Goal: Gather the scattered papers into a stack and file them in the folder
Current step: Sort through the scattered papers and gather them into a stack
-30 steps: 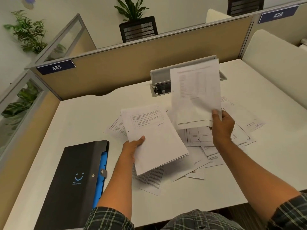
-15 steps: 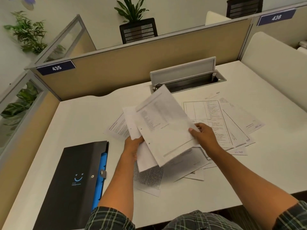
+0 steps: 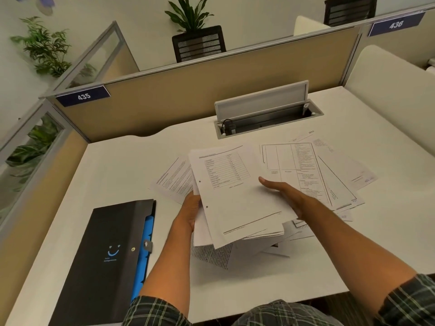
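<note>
Partway only. Left hand [image 3: 191,211] grips the near-left edge of a small stack [image 3: 237,196] of sheets, fingers curled under it, thumb side hidden. Right hand [image 3: 286,196] lies flat on the stack's top sheet, fingers straight and together, pressing it down. Several loose papers [image 3: 329,175] lie fanned on the desk [image 3: 117,165] to the right, others under and left of the stack, so gathering is unfinished. Black folder [image 3: 110,255] lies closed at the near left, well apart from the stack, clasp fastened, blue dividers showing at its edge. Left to do, by judgement: collect the rest, square up, open folder, file.
</note>
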Demonstrator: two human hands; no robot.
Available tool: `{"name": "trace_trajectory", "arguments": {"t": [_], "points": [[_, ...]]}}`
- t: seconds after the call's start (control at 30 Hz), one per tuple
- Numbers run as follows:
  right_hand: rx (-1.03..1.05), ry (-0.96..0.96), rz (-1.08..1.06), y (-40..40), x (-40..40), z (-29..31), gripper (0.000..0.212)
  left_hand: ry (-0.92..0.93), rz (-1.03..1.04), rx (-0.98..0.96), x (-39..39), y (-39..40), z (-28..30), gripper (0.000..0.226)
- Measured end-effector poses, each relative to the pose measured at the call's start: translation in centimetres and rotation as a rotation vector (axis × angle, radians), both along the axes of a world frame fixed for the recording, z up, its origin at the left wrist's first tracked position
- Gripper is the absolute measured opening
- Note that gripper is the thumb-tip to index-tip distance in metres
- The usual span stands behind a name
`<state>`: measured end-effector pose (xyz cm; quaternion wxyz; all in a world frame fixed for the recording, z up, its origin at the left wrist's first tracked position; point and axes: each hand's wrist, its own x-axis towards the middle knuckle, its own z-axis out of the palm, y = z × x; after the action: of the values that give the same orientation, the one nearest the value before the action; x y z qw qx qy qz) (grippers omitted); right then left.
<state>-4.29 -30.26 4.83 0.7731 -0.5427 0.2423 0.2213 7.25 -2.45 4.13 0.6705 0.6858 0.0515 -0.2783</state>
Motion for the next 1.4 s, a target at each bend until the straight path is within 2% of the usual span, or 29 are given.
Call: {"name": "trace_trajectory", "arguments": {"t": [0.1, 0.2, 0.3, 0.33, 0.4, 0.47, 0.63, 0.7, 0.8, 0.87, 0.93, 1.07, 1.13, 1.17, 1.23, 1.3, 1.33, 1.4], "points": [[0.075, -0.078, -0.033, 2.0, 0.4, -0.6, 0.053, 0.025, 0.028, 0.038, -0.6, -0.1, 0.0, 0.032], [-0.071, -0.211, -0.125, 3.0, 0.8, -0.9, 0.052, 0.101, 0.057, -0.064, -1.0, -0.6, 0.5, 0.04], [-0.225, -0.338, -0.197, 3.0, 1.1, -0.4, 0.061, 0.035, 0.031, -0.253, -0.6, -0.8, 1.2, 0.081], [-0.244, -0.37, -0.208, 2.9, 1.2, -0.1, 0.065, 0.006, 0.017, -0.31, -0.6, -0.8, 1.8, 0.084], [-0.278, -0.439, -0.212, 2.7, 1.5, 0.4, 0.067, -0.074, -0.041, -0.305, -0.6, -0.8, 2.8, 0.074], [-0.283, -0.511, -0.202, 2.6, 1.9, 0.9, 0.061, -0.171, -0.068, -0.181, -0.2, -1.1, 3.6, 0.062], [-0.346, -0.601, -0.191, 2.6, 2.6, 1.6, 0.046, -0.242, -0.17, -0.162, 0.9, -0.6, 4.3, 0.063], [-0.357, -0.608, -0.18, 2.5, 2.6, 1.1, 0.046, -0.258, -0.249, -0.153, 1.0, -0.3, 3.7, 0.054], [-0.342, -0.557, -0.148, 2.6, 1.9, -0.1, 0.05, -0.222, -0.27, -0.064, 0.3, 0.3, 2.0, 0.061], [-0.343, -0.545, -0.126, 2.8, 1.6, -0.6, 0.046, -0.196, -0.234, -0.008, -0.3, 0.5, 1.1, 0.07], [-0.349, -0.533, -0.13, 2.8, 1.6, -0.4, 0.041, -0.192, -0.213, 0.034, -0.2, 0.3, 0.9, 0.07], [-0.37, -0.482, -0.142, 2.2, 1.9, 0.8, 0.046, -0.199, -0.206, 0.094, 1.0, -0.8, 1.7, 0.037], [-0.395, -0.461, -0.176, 1.8, 2.0, 1.0, 0.049, -0.184, -0.169, 0.099, 1.3, -1.0, 1.9, 0.029], [-0.465, -0.429, -0.224, 1.3, 1.9, 0.8, 0.051, -0.178, -0.147, 0.102, 1.5, -1.0, 1.9, 0.031], [-0.782, -0.271, -0.32, -0.3, 1.5, -0.5, 0.06, -0.162, -0.096, 0.11, 1.8, -0.9, 1.6, 0.037], [-1.157, 0.028, -0.29, -2.2, 0.5, -2.1, 0.07, -0.126, -0.04, 0.116, 1.8, -0.6, 0.9, 0.041], [-1.264, 0.189, -0.246, -2.9, -0.2, -2.7, 0.077, -0.095, -0.013, 0.11, 1.7, -0.3, 0.5, 0.044], [-1.354, 0.409, -0.173, -3.9, -1.4, -3.7, 0.09, -0.039, 0.027, 0.077, 1.4, 0.4, -0.4, 0.047]]}}
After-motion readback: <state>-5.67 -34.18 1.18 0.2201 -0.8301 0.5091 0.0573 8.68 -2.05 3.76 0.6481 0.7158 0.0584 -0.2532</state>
